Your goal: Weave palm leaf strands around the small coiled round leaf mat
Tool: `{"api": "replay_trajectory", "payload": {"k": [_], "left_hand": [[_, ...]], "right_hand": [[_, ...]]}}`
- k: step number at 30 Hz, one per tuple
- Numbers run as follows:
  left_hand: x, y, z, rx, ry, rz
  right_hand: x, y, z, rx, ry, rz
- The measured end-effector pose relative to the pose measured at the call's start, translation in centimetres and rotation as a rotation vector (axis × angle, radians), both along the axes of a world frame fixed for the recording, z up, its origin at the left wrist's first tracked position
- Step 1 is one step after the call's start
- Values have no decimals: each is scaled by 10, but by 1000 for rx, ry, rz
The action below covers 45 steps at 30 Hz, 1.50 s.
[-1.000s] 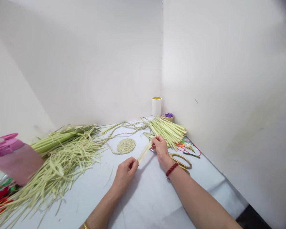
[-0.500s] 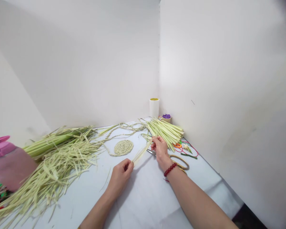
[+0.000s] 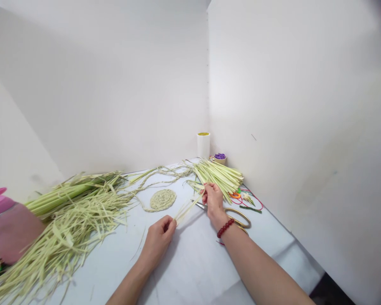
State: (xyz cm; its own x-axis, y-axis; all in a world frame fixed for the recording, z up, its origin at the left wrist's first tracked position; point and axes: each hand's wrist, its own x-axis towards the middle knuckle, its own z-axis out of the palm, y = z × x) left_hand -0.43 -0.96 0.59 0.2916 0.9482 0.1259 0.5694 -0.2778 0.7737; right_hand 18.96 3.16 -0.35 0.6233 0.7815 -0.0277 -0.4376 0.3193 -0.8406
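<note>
Thin pale-green plant strips (image 3: 188,209) stretch between my two hands above the table. My left hand (image 3: 160,235) is closed, pinching their near end between thumb and fingers. The far end is pinched by my right hand (image 3: 213,201), which wears a dark red bead bracelet on the wrist. A flat coiled mat of braided fibre (image 3: 163,200) lies just beyond my left hand, a braided cord (image 3: 142,185) trailing from its side. Gold-handled scissors (image 3: 241,217) rest on the table, partly hidden under my right hand and wrist.
Loose shredded strips (image 3: 73,237) and green stalks (image 3: 62,195) heap along the left, by a pink container (image 3: 14,231). A bundle of cut strips (image 3: 220,178), a white cylinder (image 3: 203,146) and a small purple-filled cup (image 3: 220,158) stand near the corner. White walls (image 3: 130,84) enclose the back and right.
The strips between my hands now show as separate thin strands, spread apart rather than bunched. Both hands keep their pinch. The whole view has shifted slightly.
</note>
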Motion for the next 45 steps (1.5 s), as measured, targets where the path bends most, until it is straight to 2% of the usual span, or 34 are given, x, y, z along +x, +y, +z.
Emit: {"api": "replay_trajectory", "payload": {"k": [4,10,16,19,29,38,41,45], "left_hand": [[-1,2,-2,-3,-18,4],[-6,8,-3,-37,-26,76],[-11,15,-4,-56,-104,133],[-11,14,-3,-64,-151,138],[-12,7,7,83,-310,214],[-12,5,13,94,-363,309],[-10,8,9,-22,-380,248],[-3,5,7,-310,-391,14]], "right_hand": [[1,1,0,21,6,-7],[-2,-2,2,35,19,127],[-6,-6,6,46,-1,189],[-5,-5,5,52,-3,181],[-1,-3,0,20,8,117],[-5,-7,3,3,18,132],[-9,-11,5,-10,-12,197],[-20,-18,8,14,-93,281]]}}
